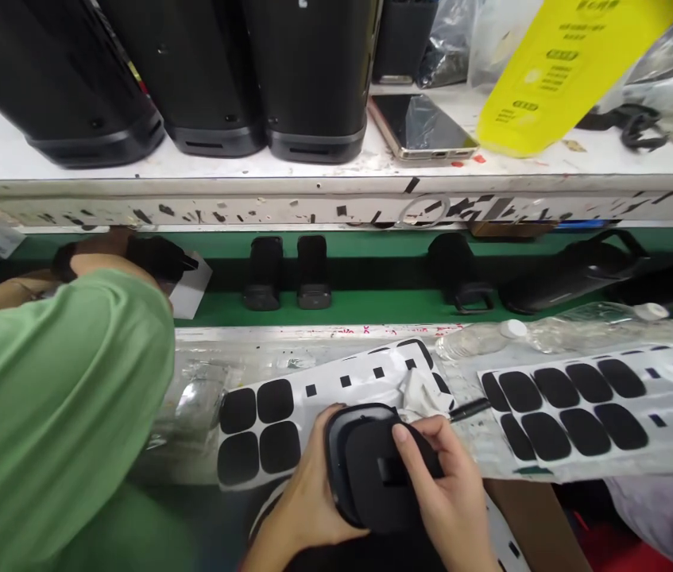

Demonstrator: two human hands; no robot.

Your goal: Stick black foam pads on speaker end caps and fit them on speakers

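My left hand (315, 485) is wrapped around the side of a black rounded-square housing (339, 474), its end tilted up toward me. Between the thumb and fingers of my right hand (449, 481) is the edge of a thin black rounded-square pad (369, 485) with a small square mark or cutout. The pad overlaps the end of the housing, slightly off to the right; whether it sticks there I cannot tell. Just beyond lies a white sheet (327, 413) bearing black rounded pads and small black squares. Crumpled white paper (423, 393) and a black pen (470, 410) rest by it.
A second pad sheet (586, 469) lies right, below clear plastic bottles (473, 340). Black units (314, 274) sit on the green belt (372, 310). The shelf (222, 171) holds tall black housings (318, 79), a phone (423, 127) and a yellow card (551, 71). A co-worker's green sleeve (103, 357) reaches in left.
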